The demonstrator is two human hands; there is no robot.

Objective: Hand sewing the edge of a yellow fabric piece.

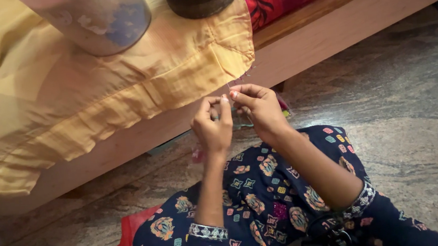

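I see a yellow cloth [64, 96] draped over the wooden bed [359, 13], two containers [102, 18] standing far on it, contents hidden. My left hand [213, 128] and right hand [258, 108] pinch closed, fingertips touching, on a thin thread [241, 78] near the cloth's corner.

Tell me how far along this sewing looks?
Done: a thin thread already hangs from the corner of the yellow cotton cloth. In hand: left hand and right hand pinch together at the thread's end; any needle is too small to see. Left: cannot tell how much edge remains unsewn.
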